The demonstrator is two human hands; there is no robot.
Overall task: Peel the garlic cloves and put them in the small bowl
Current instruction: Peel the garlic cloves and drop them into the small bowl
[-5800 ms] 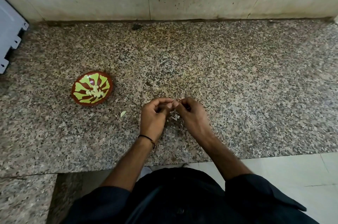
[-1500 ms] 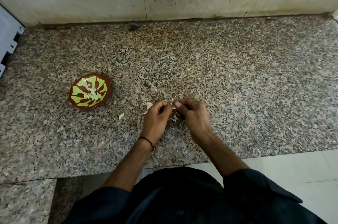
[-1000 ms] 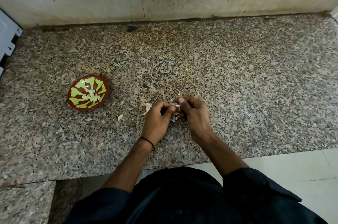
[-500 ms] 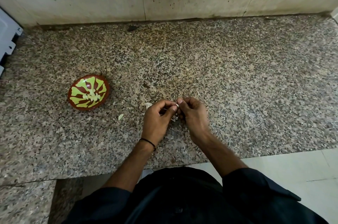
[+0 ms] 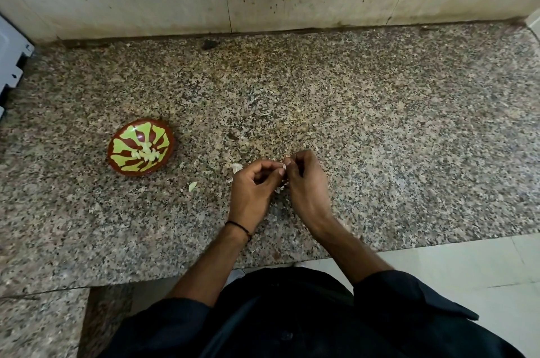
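We find the small bowl (image 5: 114,153) well off to the left of both hands on the granite surface (image 5: 380,138). The left hand (image 5: 251,185) is the nearer, so we judge the drop will be a leftward reach by it. The hands meet fingertip to fingertip just above the surface, and the right hand (image 5: 306,179) and the left both pinch the garlic clove (image 5: 284,166). Only a pale sliver shows between the nails, so we cannot tell how its long axis runs or how much skin remains. The bowl stands upright, reddish-brown with yellow-green petal shapes, a small heap of pale peeled cloves (image 5: 146,153) at its centre. Papery skin scraps (image 5: 237,167) lie just beside the left hand
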